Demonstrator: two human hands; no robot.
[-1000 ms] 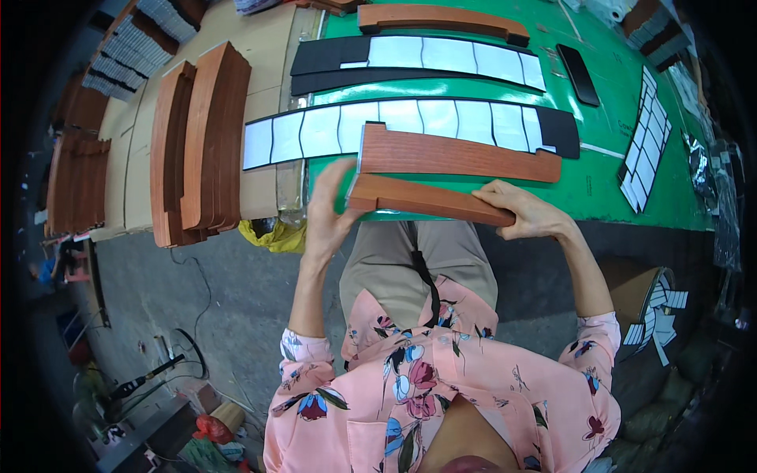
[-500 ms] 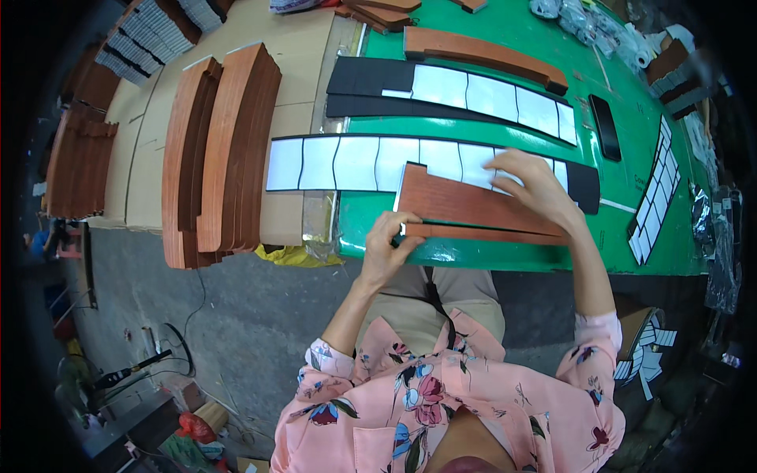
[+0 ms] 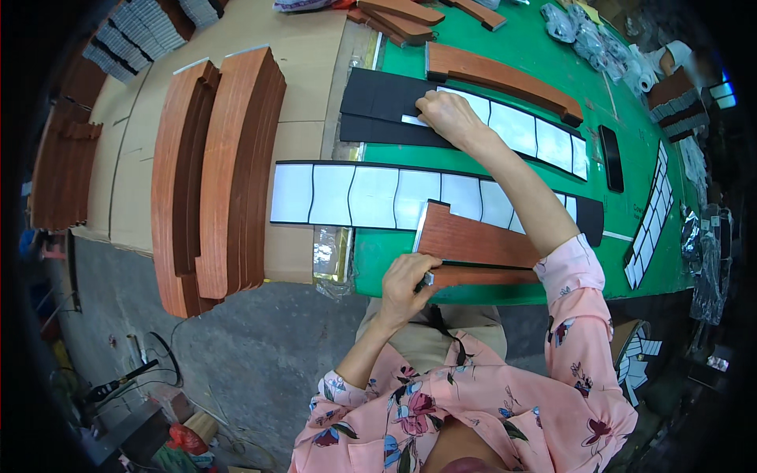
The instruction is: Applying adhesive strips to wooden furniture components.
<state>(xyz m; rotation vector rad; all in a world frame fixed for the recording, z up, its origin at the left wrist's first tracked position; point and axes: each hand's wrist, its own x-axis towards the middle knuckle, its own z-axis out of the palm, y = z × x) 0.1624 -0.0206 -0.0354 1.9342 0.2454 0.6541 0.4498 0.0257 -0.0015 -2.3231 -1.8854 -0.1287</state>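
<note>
My left hand (image 3: 406, 290) is closed around the left end of a narrow reddish-brown wooden piece (image 3: 481, 275) at the table's near edge. A wider wooden piece (image 3: 473, 236) of the same colour lies right behind it, partly over a long black strip faced with white wavy-edged segments (image 3: 371, 193). Farther back, my right hand (image 3: 453, 117) reaches over with curled fingers pressed together, at the left end of the white segments on a second black strip (image 3: 516, 126). What its fingertips pinch, if anything, is hidden. My right forearm covers part of both strips and the wood.
Stacked brown wooden pieces (image 3: 236, 173) stand on cardboard (image 3: 303, 102) at left. A curved wooden piece (image 3: 505, 79) lies behind the strips on the green table (image 3: 402, 47). A black phone (image 3: 610, 158), a white-segmented strip (image 3: 648, 221) and clear plastic bags (image 3: 591, 39) are at right.
My right hand has moved away from the wooden pieces, back and to the left, to the far black strip. My left hand still holds the narrow wooden piece. The whole view has shifted slightly.
</note>
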